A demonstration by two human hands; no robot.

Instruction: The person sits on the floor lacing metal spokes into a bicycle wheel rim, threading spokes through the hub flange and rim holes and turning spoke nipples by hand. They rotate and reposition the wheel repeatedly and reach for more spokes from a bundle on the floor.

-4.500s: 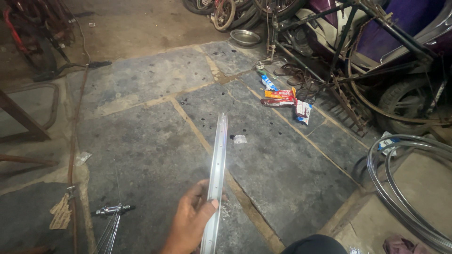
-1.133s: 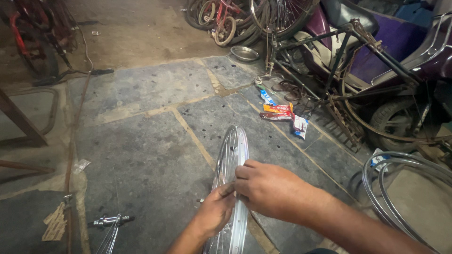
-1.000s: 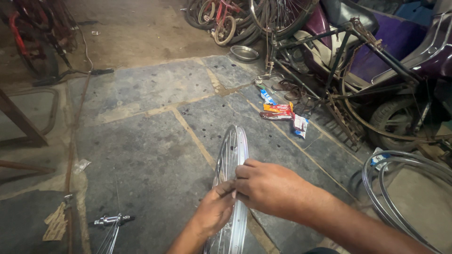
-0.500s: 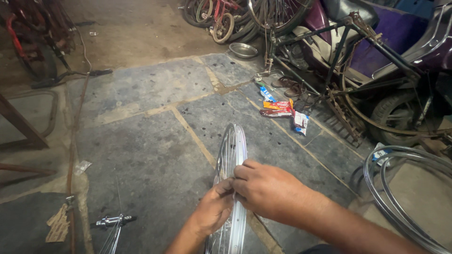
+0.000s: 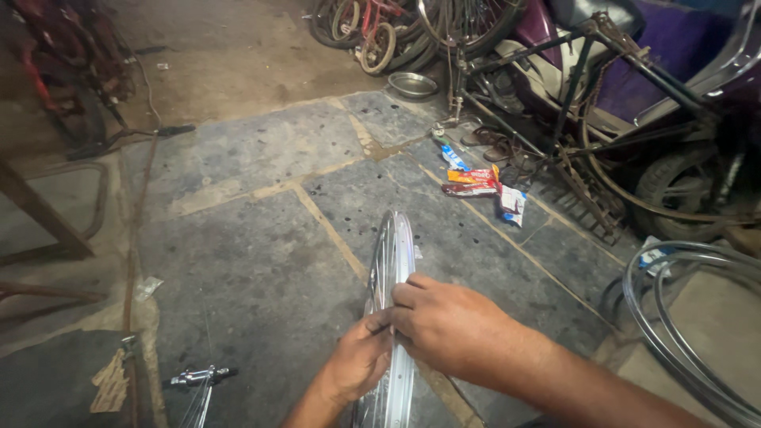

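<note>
Both forearms come in from the bottom edge, the right from about five o'clock, the left from about six. The right hand lies knuckles up with its fingers curled over the wheel rim, fingertips pressed to the rim's left face. The left hand meets it from below, thumb and fingers pinched narrow against the same spot on the rim. Whether anything small sits between the fingertips cannot be made out; the right hand covers that place.

The rim stands on edge on the stone floor, running from the hands toward twelve o'clock; its lower part is cut off by the bottom edge. At about eight o'clock lies a hub with spokes, partly cut off. Toward one o'clock lie snack wrappers; beyond them, a metal bowl. At three to four o'clock bare steel hoops lean, cut by the edge. Dark bicycle frames crowd the two o'clock corner, hard to separate.
</note>
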